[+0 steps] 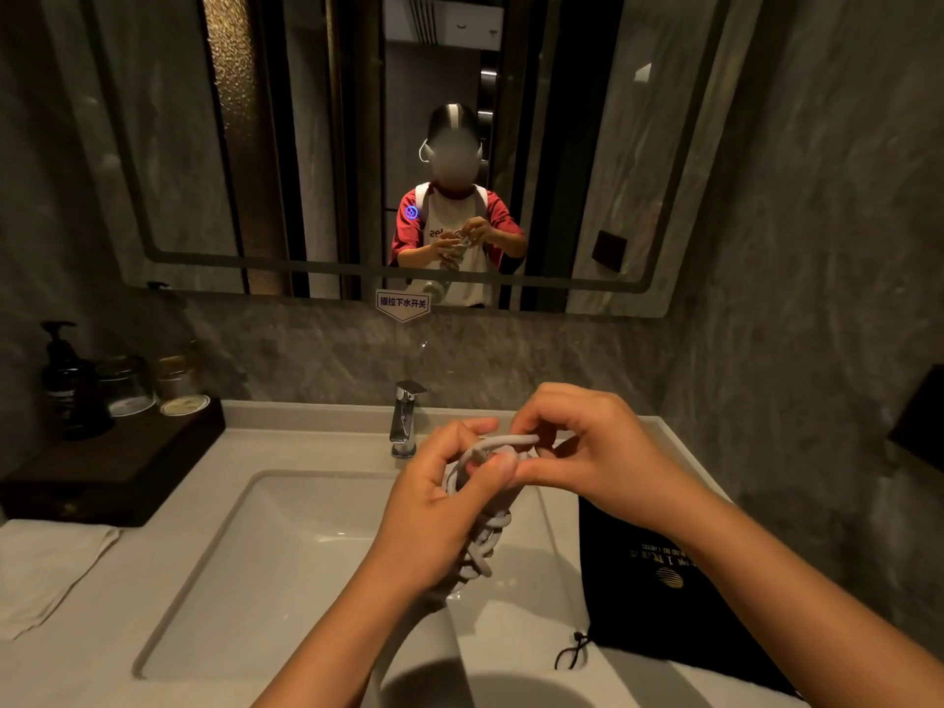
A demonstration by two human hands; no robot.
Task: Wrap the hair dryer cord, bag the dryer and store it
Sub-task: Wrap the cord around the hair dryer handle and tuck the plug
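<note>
Hands [577, 452] around coiled cord [480, 534]

The person wears a white tee [440, 209] with short red sleeves [405, 233], white shoulder straps [421, 194] and a dark headset [452, 120].

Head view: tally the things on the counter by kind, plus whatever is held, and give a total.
pump bottle: 1
glass jars: 2
wooden tray: 1
white towel: 1
faucet: 1
black drawstring bag: 1
gray cord, held: 1
Total: 8
</note>
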